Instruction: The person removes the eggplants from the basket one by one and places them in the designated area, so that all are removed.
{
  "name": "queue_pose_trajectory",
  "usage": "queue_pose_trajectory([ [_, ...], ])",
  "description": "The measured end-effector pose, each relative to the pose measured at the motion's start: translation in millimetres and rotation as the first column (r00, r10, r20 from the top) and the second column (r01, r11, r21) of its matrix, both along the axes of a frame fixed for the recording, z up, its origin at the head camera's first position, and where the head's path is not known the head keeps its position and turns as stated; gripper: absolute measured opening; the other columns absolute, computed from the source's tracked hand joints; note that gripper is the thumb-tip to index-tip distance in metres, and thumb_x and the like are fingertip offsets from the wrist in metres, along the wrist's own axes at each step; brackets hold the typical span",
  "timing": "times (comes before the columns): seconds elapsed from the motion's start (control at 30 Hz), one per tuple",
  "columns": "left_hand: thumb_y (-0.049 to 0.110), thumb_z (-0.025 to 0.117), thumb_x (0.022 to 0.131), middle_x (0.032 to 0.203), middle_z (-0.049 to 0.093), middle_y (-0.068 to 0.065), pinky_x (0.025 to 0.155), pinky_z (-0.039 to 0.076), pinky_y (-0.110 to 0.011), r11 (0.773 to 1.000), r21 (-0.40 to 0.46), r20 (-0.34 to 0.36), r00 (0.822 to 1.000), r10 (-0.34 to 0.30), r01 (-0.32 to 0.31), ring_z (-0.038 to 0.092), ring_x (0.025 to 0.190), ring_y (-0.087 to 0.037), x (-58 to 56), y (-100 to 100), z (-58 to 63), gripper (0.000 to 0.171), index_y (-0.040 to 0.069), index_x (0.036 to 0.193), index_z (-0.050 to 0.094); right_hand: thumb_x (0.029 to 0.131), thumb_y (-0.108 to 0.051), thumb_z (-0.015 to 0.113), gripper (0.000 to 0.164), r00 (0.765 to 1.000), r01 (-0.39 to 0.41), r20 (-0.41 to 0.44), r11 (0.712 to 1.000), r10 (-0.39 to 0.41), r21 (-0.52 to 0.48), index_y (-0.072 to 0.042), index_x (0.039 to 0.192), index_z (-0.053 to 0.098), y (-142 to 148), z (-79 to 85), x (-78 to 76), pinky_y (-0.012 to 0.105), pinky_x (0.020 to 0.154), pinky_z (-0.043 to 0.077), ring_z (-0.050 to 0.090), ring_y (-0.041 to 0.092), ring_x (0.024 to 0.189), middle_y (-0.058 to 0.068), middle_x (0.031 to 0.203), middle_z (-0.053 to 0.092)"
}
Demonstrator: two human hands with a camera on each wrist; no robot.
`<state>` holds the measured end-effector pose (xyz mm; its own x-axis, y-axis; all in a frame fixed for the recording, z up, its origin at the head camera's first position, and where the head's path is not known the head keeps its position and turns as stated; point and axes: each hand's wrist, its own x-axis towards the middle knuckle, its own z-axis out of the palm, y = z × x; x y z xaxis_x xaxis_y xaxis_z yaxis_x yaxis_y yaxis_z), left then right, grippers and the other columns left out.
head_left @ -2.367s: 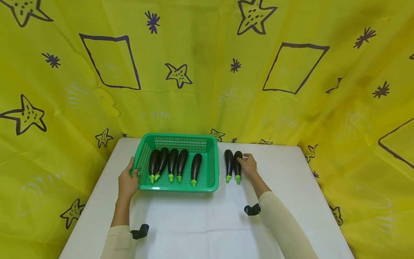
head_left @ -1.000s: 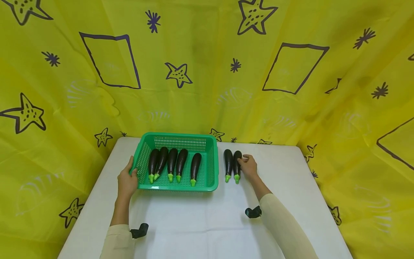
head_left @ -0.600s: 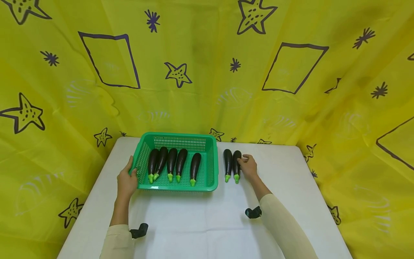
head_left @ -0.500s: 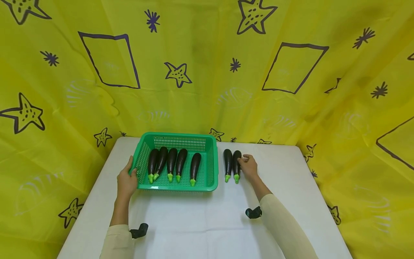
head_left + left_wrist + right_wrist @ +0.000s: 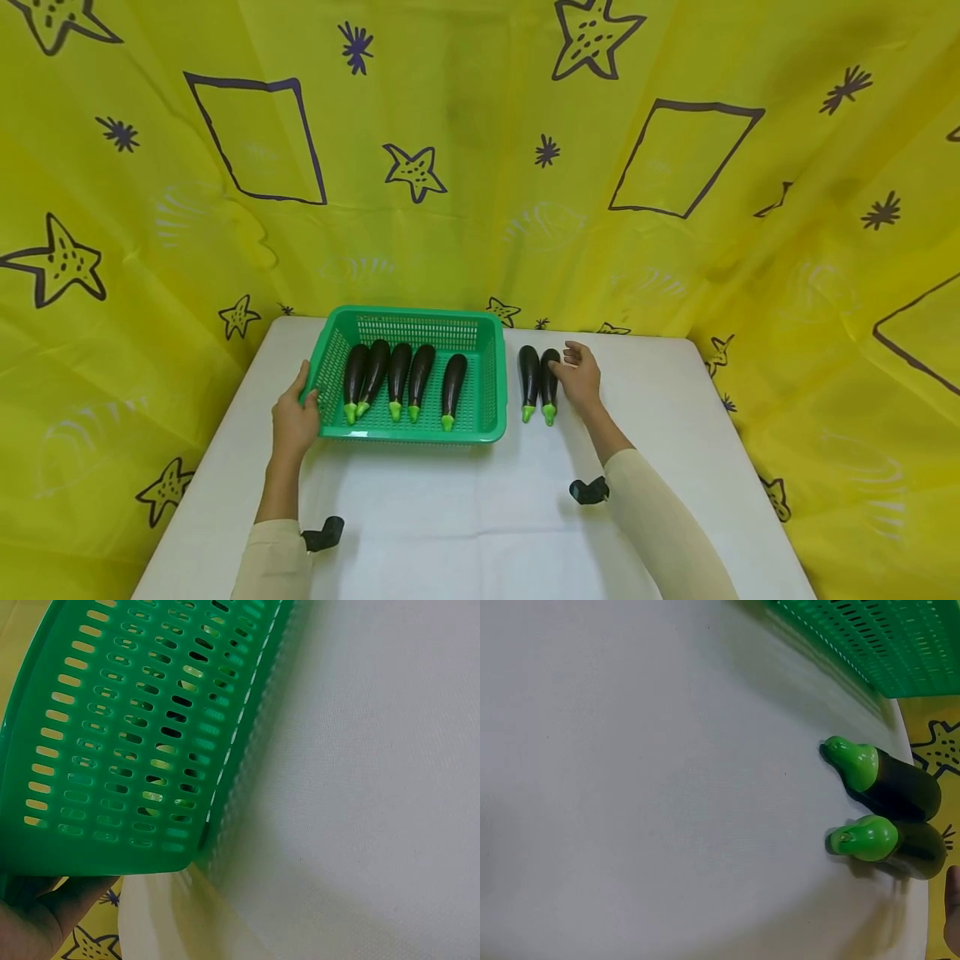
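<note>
The green plastic basket point(image 5: 412, 436) stands toward the back of the table, with several dark eggplants point(image 5: 453, 387) lying in it, green stems toward me. My left hand point(image 5: 295, 423) grips its left rim, thumb at the inner side; the left wrist view shows the slotted wall point(image 5: 127, 727) close up. Two more eggplants lie side by side to the right of the basket: a left one point(image 5: 529, 379) and a right one point(image 5: 550, 392). Beside the right one is my right hand point(image 5: 581, 379), fingers loosely bent and raised off it, thumb near its upper side.
White cloth covers the table point(image 5: 450, 517). A yellow curtain point(image 5: 480, 250) with drawn stars hangs behind it and along both sides. Dark wrist cameras point(image 5: 324, 535) stick out inward from both sleeves.
My right hand has loosened from the right eggplant, its fingers lifting up and slightly to the right. The eggplants, the basket and my left hand stay in place.
</note>
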<state>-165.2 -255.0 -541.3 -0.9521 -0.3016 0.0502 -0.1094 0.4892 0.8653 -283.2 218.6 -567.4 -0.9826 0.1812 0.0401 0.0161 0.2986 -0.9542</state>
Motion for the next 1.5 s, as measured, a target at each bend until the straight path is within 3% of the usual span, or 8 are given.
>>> queue_pose_trajectory([
  [0.23,-0.001,0.045,0.110,0.164,0.029,-0.027,0.120,0.027,-0.061,1.000,0.001,-0.017,1.000,-0.005,0.005,0.027,0.150,-0.050,-1.1,1,1.6,0.058,0.003,0.165,0.027,0.091,0.015,0.071,0.062,0.994,-0.080,-0.081,0.993,0.072,-0.090,0.012,0.148,0.048,-8,13.8,-0.1,0.014,0.088,0.052,0.057,0.045,0.125,0.033,0.137,0.055],
  [0.4,-0.001,0.045,0.110,0.164,0.030,-0.026,0.120,0.027,-0.060,1.000,0.002,-0.016,1.000,0.004,-0.004,0.027,0.150,-0.049,-3.5,0,-0.5,0.058,0.003,0.165,0.027,0.092,0.016,0.070,0.062,0.981,-0.175,-0.110,0.973,0.159,-0.152,0.013,0.149,0.044,-19,26.1,2.3,0.011,0.086,0.051,0.054,0.048,0.128,0.036,0.138,0.052],
  [0.67,-0.004,0.047,0.108,0.162,0.032,-0.028,0.119,0.028,-0.062,1.000,0.001,-0.025,1.000,0.008,-0.008,0.029,0.149,-0.051,-4.2,1,-2.0,0.058,0.001,0.163,0.029,0.095,0.014,0.069,0.060,0.951,-0.293,-0.153,0.942,0.269,-0.166,0.015,0.149,0.044,-34,41.2,4.4,0.018,0.096,0.052,0.053,0.049,0.132,0.038,0.142,0.051],
  [0.83,-0.002,0.046,0.109,0.163,0.030,-0.026,0.120,0.027,-0.061,1.000,0.004,-0.024,1.000,0.005,-0.005,0.028,0.150,-0.049,-4.1,0,-1.4,0.057,0.001,0.164,0.028,0.095,0.014,0.068,0.058,0.921,-0.374,-0.183,0.914,0.345,-0.159,0.013,0.149,0.046,-40,46.3,4.8,0.035,0.105,0.051,0.054,0.048,0.131,0.035,0.141,0.053],
  [1.07,-0.002,0.046,0.110,0.164,0.030,-0.026,0.120,0.027,-0.061,1.000,0.005,-0.023,1.000,0.009,-0.009,0.028,0.150,-0.049,-2.6,0,-0.6,0.057,0.001,0.164,0.028,0.094,0.014,0.069,0.061,0.849,-0.518,-0.211,0.840,0.484,-0.161,0.017,0.149,0.042,-48,47.0,5.1,0.054,0.113,0.042,0.050,0.053,0.135,0.039,0.143,0.051],
  [1.37,0.000,0.045,0.110,0.164,0.030,-0.025,0.120,0.026,-0.060,1.000,0.007,-0.016,1.000,0.010,-0.010,0.027,0.151,-0.049,-1.9,-1,-1.6,0.058,0.003,0.165,0.027,0.093,0.017,0.070,0.062,0.763,-0.635,-0.248,0.765,0.597,-0.113,0.018,0.148,0.043,-63,50.9,3.2,0.053,0.113,0.042,0.051,0.052,0.133,0.037,0.141,0.053],
  [1.5,0.000,0.045,0.110,0.164,0.030,-0.025,0.120,0.027,-0.060,1.000,0.007,-0.019,1.000,0.012,-0.012,0.028,0.151,-0.048,-1.5,0,-2.5,0.057,0.003,0.165,0.028,0.093,0.015,0.070,0.062,0.730,-0.674,-0.231,0.734,0.643,-0.090,0.017,0.149,0.043,-69,52.4,0.0,0.059,0.114,0.039,0.051,0.050,0.134,0.035,0.142,0.054],
])
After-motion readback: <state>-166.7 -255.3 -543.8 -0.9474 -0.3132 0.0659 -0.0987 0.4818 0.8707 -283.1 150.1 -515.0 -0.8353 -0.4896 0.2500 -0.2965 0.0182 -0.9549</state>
